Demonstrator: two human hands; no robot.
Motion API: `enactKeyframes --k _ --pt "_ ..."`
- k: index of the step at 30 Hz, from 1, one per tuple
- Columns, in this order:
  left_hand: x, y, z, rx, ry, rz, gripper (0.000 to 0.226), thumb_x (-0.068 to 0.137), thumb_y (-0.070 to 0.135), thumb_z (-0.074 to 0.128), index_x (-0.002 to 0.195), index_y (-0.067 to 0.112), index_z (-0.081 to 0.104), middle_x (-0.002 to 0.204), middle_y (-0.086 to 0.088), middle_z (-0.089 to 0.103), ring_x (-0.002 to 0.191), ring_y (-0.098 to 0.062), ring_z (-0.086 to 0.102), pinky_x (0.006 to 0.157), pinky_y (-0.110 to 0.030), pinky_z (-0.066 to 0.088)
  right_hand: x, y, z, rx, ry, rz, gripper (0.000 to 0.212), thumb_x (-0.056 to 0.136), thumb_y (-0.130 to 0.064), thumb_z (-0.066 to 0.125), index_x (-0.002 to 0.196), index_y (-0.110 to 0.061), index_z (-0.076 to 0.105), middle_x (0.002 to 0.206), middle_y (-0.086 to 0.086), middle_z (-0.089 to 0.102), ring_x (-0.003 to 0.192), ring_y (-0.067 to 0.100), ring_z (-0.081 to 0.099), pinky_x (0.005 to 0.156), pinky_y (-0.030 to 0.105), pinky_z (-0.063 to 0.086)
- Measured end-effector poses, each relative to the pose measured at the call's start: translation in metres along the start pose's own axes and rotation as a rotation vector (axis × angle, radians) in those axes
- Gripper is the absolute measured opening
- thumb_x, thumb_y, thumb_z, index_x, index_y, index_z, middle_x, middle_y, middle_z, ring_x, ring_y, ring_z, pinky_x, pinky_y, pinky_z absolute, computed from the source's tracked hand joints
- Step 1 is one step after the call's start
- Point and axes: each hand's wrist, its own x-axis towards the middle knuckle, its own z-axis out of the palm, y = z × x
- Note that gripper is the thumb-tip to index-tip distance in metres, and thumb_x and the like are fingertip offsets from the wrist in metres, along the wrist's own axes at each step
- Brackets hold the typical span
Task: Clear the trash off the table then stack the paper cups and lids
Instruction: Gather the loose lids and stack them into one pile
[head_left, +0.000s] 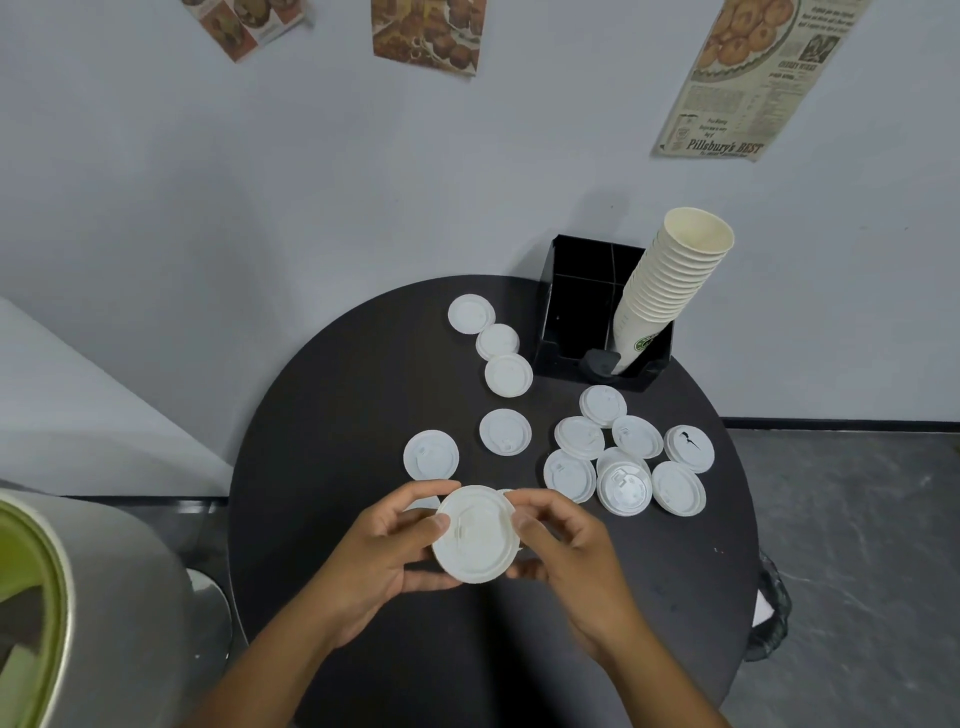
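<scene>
Both hands hold one white lid (475, 532) just above the near middle of the round dark bench (322, 415). The left hand (384, 551) curls its fingers and thumb round the lid's left edge, and the right hand (566, 545) pinches the right edge, so each grip is closed on the same lid. Whether more lids sit beneath it in the hands cannot be told; part of another lid peeks out just behind it.

The cups look done: a tall stack of paper cups (670, 280) leans in the black holder (571, 312) at the far right of the bench. No loose trash shows on the bench, so that step seems finished too.

The lids are mostly still to do. A line of three lids (496, 343) runs along the far side beside the holder, two single lids (467, 441) lie in the middle, and a loose cluster of lids (628, 452), some overlapping, spreads on the right. By my reckoning the task is past halfway, with gathering these scattered lids into one pile left.
</scene>
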Motion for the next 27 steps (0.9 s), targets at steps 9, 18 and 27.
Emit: enactKeyframes --k 9,18,27 --pt "-0.032 -0.034 0.011 -0.119 0.170 -0.040 0.029 0.101 0.008 0.061 0.119 0.026 0.075 0.119 -0.010 0.075 0.109 -0.037 0.074 0.084 -0.054 0.062 -0.013 0.019 -0.018 0.065 -0.049 0.040 0.017 0.094 -0.008 0.070 0.101 -0.021 0.078 0.098 0.006 0.073 0.085 0.022 0.072 0.068 0.036 0.057" --pt "-0.033 -0.056 -0.016 -0.171 0.255 -0.077 0.030 0.101 0.008 0.059 0.118 0.025 0.076 0.122 -0.009 0.075 0.108 -0.038 0.075 0.082 -0.052 0.062 0.021 0.079 -0.033 -0.386 0.190 -0.082 0.038 0.078 -0.012 0.085 0.108 -0.029 0.070 0.106 -0.006 0.067 0.087 0.010 0.066 0.081 0.029 0.056" --pt "-0.001 -0.038 -0.100 -0.090 0.188 -0.104 0.030 0.102 0.008 0.057 0.119 0.026 0.075 0.124 -0.011 0.074 0.109 -0.040 0.074 0.086 -0.054 0.061 0.073 0.117 0.007 -1.013 0.365 -0.129 0.100 0.067 -0.043 0.089 0.150 -0.019 0.038 0.146 0.000 0.037 0.124 0.026 0.037 0.101 0.039 0.040"
